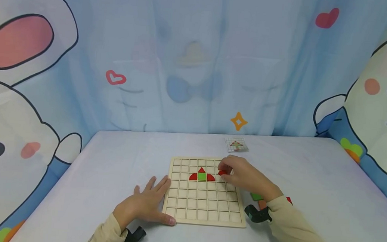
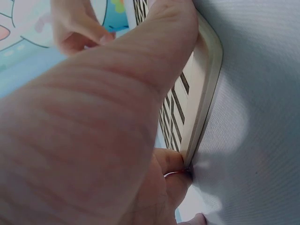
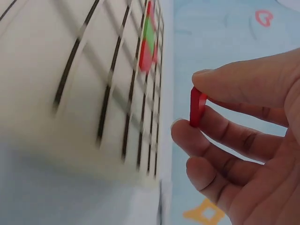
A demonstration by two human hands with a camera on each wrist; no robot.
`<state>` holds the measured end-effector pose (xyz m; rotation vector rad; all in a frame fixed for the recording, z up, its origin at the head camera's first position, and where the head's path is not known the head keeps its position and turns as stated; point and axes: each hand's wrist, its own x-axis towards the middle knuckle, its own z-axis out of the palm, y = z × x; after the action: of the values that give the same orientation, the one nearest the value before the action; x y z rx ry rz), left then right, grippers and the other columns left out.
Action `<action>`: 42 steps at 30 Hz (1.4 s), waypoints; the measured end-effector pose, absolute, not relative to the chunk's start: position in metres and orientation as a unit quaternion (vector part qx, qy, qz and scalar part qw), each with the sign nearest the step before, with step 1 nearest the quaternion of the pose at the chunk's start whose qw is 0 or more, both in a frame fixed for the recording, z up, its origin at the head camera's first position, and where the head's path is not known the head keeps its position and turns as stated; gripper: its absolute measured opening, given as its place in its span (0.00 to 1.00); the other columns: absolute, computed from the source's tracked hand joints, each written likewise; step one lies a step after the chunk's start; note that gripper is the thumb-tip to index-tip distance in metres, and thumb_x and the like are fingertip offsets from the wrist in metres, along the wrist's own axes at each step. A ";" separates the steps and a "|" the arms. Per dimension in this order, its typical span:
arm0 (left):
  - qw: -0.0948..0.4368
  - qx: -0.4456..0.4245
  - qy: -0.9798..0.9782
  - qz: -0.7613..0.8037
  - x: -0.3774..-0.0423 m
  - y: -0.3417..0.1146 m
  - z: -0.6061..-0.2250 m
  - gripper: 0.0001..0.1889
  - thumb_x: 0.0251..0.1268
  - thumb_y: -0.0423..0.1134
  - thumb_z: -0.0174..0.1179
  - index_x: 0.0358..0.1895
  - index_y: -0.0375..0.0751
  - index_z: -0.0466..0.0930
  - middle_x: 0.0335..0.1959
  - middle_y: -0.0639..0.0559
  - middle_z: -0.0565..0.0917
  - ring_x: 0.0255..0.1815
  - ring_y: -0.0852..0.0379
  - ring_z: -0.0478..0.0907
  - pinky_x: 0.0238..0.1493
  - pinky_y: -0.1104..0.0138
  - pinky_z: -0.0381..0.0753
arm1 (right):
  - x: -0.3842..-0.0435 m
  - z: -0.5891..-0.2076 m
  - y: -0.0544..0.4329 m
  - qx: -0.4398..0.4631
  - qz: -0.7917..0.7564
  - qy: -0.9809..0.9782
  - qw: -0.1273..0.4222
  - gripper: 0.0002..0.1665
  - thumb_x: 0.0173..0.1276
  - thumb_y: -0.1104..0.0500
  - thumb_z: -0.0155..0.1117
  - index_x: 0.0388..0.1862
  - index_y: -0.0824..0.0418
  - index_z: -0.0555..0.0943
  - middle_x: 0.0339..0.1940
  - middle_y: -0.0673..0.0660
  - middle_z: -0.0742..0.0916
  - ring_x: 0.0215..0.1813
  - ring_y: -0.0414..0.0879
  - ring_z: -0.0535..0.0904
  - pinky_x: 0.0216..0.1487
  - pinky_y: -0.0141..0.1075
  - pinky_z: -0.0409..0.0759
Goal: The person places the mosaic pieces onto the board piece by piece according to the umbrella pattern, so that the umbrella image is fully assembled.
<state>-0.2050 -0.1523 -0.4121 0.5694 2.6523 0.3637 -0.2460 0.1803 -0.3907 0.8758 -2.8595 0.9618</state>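
Observation:
A square wooden grid board [image 1: 203, 215] lies on the white table. In its upper part sit a green square tile [image 1: 202, 176], a red triangle tile [image 1: 201, 170] above it, and a red rounded tile on either side, the left one [image 1: 193, 177] and the right one [image 1: 211, 177]. My right hand [image 1: 243, 173] pinches another red tile [image 3: 197, 107] between thumb and fingers, over the board's right edge. With fingers spread, my left hand [image 1: 148, 204] rests at the board's left edge, thumb by the lower left corner; the left wrist view shows fingers touching the rim [image 2: 202, 93].
A small card [image 1: 236, 144] with a coloured pattern on a grid lies behind the board. Right of the board, partly hidden by my right arm, are loose tiles: a green one [image 1: 256, 196], an orange one [image 1: 262, 205] and a red one [image 1: 289, 200]. A patterned curtain [image 1: 197, 61] hangs behind the table.

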 end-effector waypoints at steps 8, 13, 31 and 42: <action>0.196 0.199 0.952 0.124 -0.205 -0.152 -0.413 0.65 0.57 0.70 0.75 0.89 0.41 0.49 0.90 0.48 0.47 0.87 0.33 0.41 0.71 0.21 0.47 | -0.250 -0.391 0.137 0.315 0.302 -0.899 0.010 0.07 0.70 0.71 0.74 0.43 0.62 0.87 0.39 0.49 0.84 0.44 0.44 0.81 0.49 0.41 0.84; 0.195 0.202 0.951 0.127 -0.205 -0.152 -0.412 0.65 0.57 0.71 0.75 0.88 0.41 0.49 0.90 0.48 0.47 0.87 0.32 0.41 0.71 0.21 0.47 | -0.251 -0.394 0.114 0.342 0.292 -0.893 0.026 0.06 0.70 0.71 0.73 0.42 0.62 0.87 0.39 0.49 0.84 0.43 0.46 0.81 0.48 0.38 0.83; 0.202 0.205 0.950 0.122 -0.207 -0.153 -0.411 0.65 0.57 0.73 0.73 0.89 0.43 0.49 0.90 0.49 0.47 0.88 0.33 0.40 0.71 0.21 0.46 | -0.248 -0.418 0.074 0.380 0.225 -0.895 0.065 0.07 0.65 0.70 0.75 0.40 0.61 0.90 0.37 0.49 0.87 0.43 0.47 0.78 0.50 0.43 0.80; 0.197 0.199 0.954 0.107 -0.207 -0.151 -0.413 0.66 0.57 0.72 0.74 0.89 0.43 0.48 0.90 0.50 0.47 0.88 0.34 0.41 0.71 0.21 0.48 | -0.252 -0.420 0.071 0.385 0.202 -0.897 0.077 0.06 0.64 0.69 0.78 0.39 0.61 0.91 0.36 0.50 0.89 0.42 0.48 0.80 0.49 0.44 0.80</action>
<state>-0.2073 -0.1505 -0.4128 0.5581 2.6721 0.2986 -0.2523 0.0705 -0.4203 1.1520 -2.6883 0.6059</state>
